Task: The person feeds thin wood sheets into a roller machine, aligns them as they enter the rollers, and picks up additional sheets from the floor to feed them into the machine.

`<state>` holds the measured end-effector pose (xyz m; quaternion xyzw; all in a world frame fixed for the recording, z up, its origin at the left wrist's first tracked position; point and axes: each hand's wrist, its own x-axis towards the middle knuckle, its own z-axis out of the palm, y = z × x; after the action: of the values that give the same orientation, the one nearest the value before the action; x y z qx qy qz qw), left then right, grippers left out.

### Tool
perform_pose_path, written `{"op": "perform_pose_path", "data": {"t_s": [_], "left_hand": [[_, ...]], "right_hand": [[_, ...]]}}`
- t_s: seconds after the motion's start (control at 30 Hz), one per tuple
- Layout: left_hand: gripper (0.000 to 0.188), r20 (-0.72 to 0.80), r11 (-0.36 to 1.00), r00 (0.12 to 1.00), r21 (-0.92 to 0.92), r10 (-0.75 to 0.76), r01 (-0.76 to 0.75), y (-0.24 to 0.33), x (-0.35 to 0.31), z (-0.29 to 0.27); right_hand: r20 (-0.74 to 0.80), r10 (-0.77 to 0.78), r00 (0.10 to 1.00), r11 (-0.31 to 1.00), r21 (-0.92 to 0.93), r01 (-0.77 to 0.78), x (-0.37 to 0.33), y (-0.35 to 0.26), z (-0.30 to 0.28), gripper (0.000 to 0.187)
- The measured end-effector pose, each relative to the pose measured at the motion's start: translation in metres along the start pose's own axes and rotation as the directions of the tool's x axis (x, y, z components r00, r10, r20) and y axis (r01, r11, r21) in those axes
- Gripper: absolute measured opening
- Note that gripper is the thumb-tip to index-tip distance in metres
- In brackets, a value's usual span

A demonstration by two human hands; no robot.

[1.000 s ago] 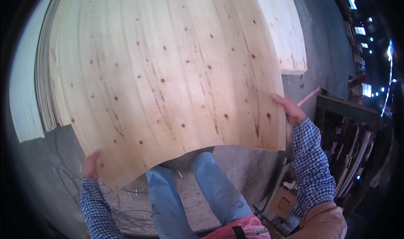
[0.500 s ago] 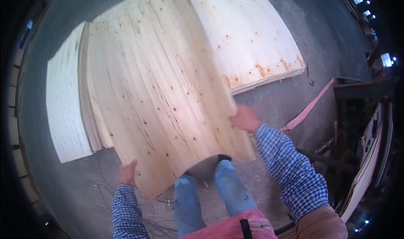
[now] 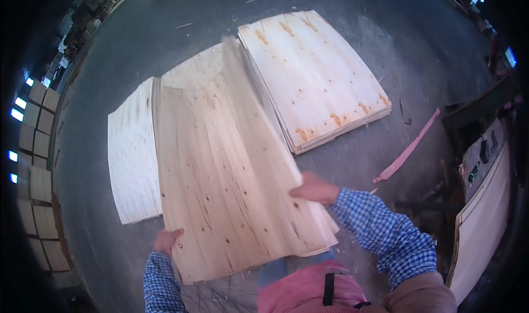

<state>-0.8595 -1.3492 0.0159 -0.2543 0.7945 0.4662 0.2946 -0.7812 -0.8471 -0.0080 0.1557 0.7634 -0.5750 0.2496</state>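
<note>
A thin knotty sheet of wood veneer [image 3: 220, 186] lies across the middle, rippled, its near edge over my legs. My left hand [image 3: 167, 240] is closed on its left edge near the front corner, thumb on top. On the right edge my right hand [image 3: 316, 188] grips it, thumb on the upper face; the fingers below are hidden. Under the far end shows a paler veneer sheet [image 3: 190, 65] on a stack. A whitish veneer sheet [image 3: 132, 153] sticks out on the left.
A separate stack of pale veneer [image 3: 322, 76] with brown knots rests on the grey floor, far right. A pink strip [image 3: 408, 146] lies nearer. At the right are leaning boards [image 3: 482, 213] and a dark metal frame [image 3: 476, 103]. Stacked blocks [image 3: 41, 186] line the far left.
The held veneer sheet has come toward me, its far edge uncovering the paler sheet beneath. Its near edge now covers more of my legs. Both hands keep hold, and my view has tilted up.
</note>
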Motion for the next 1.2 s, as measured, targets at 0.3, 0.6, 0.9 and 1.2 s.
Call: {"op": "perform_pose_path", "data": {"t_s": [0.3, 0.6, 0.9, 1.2], "left_hand": [[0.036, 0.104, 0.994, 0.990, -0.043, -0.093, 0.098, -0.038, -0.051, -0.066], [0.037, 0.058, 0.995, 0.993, 0.018, -0.104, 0.103, -0.045, -0.180, -0.073], [0.037, -0.001, 0.958, 0.994, 0.266, -0.110, 0.107, -0.009, -0.214, -0.017], [0.036, 0.083, 0.971, 0.996, 0.233, 0.038, -0.056, -0.072, -0.248, -0.052]], "right_hand": [[-0.080, 0.320, 0.944, 0.926, 0.239, -0.293, -0.107, 0.037, -0.005, 0.042], [0.016, 0.539, 0.842, 0.657, 0.618, -0.432, -0.221, 0.143, 0.030, 0.050], [0.118, 0.405, 0.907, 0.774, 0.484, -0.409, -0.151, 0.184, 0.019, 0.046], [-0.056, 0.239, 0.969, 0.941, 0.262, -0.216, -0.254, 0.077, 0.078, 0.037]]}}
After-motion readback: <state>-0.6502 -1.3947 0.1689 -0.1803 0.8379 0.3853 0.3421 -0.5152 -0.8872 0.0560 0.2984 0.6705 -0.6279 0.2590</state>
